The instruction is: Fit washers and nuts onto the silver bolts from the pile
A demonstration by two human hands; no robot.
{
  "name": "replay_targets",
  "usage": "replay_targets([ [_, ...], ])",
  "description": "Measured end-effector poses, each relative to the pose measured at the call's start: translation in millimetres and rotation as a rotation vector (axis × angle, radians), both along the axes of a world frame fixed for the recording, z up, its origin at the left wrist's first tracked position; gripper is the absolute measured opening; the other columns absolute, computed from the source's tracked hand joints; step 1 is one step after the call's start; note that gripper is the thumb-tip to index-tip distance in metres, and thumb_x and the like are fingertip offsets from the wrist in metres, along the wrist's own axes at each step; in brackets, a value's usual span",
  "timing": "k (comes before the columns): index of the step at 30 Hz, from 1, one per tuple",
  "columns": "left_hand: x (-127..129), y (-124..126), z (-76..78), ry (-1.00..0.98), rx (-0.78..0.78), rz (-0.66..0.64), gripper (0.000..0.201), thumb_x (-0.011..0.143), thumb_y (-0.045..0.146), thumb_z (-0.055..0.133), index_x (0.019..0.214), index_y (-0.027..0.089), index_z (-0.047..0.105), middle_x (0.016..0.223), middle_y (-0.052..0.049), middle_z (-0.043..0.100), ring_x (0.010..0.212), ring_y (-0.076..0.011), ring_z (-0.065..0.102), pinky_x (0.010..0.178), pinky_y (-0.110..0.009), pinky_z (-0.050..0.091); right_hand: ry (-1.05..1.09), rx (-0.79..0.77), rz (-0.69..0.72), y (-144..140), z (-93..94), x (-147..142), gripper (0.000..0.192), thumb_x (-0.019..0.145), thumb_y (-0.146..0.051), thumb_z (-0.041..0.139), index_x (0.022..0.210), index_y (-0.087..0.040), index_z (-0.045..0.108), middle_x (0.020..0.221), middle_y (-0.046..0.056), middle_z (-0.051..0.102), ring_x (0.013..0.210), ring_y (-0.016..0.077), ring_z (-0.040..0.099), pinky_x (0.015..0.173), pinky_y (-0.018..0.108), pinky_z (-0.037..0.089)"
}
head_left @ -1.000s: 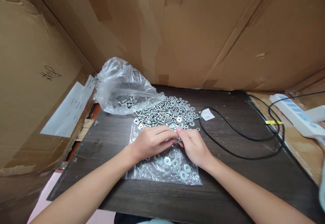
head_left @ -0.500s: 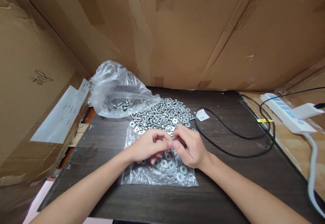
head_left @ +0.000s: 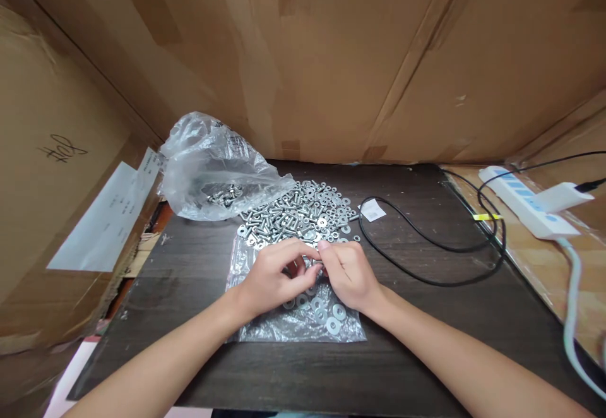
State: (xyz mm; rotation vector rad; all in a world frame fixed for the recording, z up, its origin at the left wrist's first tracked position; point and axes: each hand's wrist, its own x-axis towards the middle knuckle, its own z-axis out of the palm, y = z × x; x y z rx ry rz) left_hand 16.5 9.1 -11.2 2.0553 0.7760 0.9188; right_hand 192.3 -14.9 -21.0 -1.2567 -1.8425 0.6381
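Two bare hands meet over a flat clear plastic bag on our dark wooden table, fingertips drawn together at its upper middle. Our left hand curls its thumb and forefinger toward the right hand, and both pinch a small piece of metal hardware between them; whether it is a screw or a washer, we cannot tell, as the fingers hide most of it. Several large washers lie on the flat bag just below the hands. Just beyond the fingertips spreads a heap of loose screws and washers, its near edge touching the flat bag. At the heap's left a crumpled plastic bag stands open with more screws inside. A black cable loops across the table to the right of the hands, near a small white tag. Further right a white power strip rests on a lighter surface. Cardboard walls close in behind and to the left.
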Motion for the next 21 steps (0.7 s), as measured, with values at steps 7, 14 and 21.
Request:
replay_targets([
  [7, -10, 6, -4.6, 0.129, 0.566, -0.147, 0.019, 0.092, 0.01, 0.056, 0.107, 0.015, 0.066, 0.101, -0.008, 0.072, 0.089, -0.015, 0.068, 0.078, -0.024, 0.056, 0.131, -0.423, 0.082, 3, -2.1, 0, 0.06, 0.098, -0.036, 0.034, 0.043, -0.018, 0.051, 0.041, 0.001, 0.052, 0.042, 0.0119, 0.051, 0.053, 0.025, 0.04],
  [14, -2, 6, 3.5, -0.028, -0.401, 0.063, 0.013, 0.086, 0.028, 0.065, 0.092, 0.016, 0.067, 0.064, 0.002, 0.058, 0.049, -0.0081, 0.051, 0.046, -0.019, 0.043, 0.07, 0.027, -0.022, 2, 1.6, 1, 0.044, 0.099, -0.032, 0.037, 0.059, -0.018, 0.05, 0.054, 0.0, 0.049, 0.05, 0.0117, 0.046, 0.051, 0.026, 0.035],
  [21, -7, 17, 16.6, -0.226, -1.429, -0.25, 0.024, 0.075, 0.03, 0.075, 0.08, 0.014, 0.058, 0.052, 0.01, 0.037, 0.04, -0.0009, 0.02, 0.033, -0.01, 0.012, -0.254, 0.604, 0.152, 4, 6.2, 8, 0.015, 0.089, -0.029, 0.056, 0.078, -0.019, 0.056, 0.062, 0.0, 0.053, 0.056, 0.0137, 0.046, 0.053, 0.027, 0.036],
])
